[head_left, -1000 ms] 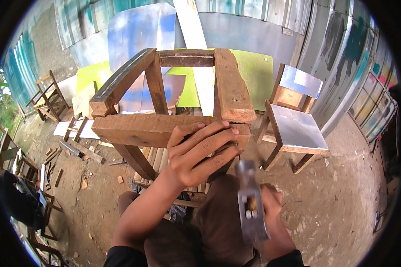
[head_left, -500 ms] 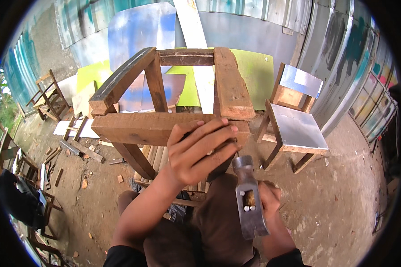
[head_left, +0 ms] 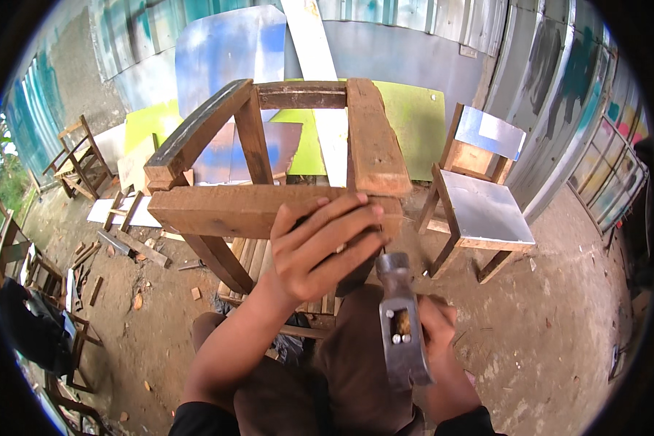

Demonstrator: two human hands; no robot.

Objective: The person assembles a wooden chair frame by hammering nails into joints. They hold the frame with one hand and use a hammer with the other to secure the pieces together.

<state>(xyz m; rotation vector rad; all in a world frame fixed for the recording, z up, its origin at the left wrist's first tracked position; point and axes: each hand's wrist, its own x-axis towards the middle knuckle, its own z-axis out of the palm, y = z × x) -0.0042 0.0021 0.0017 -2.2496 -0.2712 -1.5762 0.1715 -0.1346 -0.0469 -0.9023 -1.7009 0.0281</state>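
A brown wooden chair frame (head_left: 218,203) stands in front of me, with a thick flat board (head_left: 380,138) lying along its right side. My left hand (head_left: 320,251) grips the right end of the near rail, its fingers laid across the wood. In my right hand (head_left: 434,330) is a claw hammer (head_left: 398,312), its handle largely hidden behind the metal head. The striking face points up, just below the left fingertips. A thin dark line, perhaps a nail, shows between the fingers and the hammer; it is too small to be sure.
A chair with a shiny metal-sheeted seat (head_left: 483,206) stands to the right. Wood offcuts (head_left: 144,247) lie on the ground at left, near several wooden chair frames. Coloured panels (head_left: 407,123) lean against a corrugated metal wall. Slats (head_left: 248,265) show beneath the near rail.
The hammer has shifted slightly up and left, nearer the rail's end. My left hand keeps its hold, and the chair frame has barely moved.
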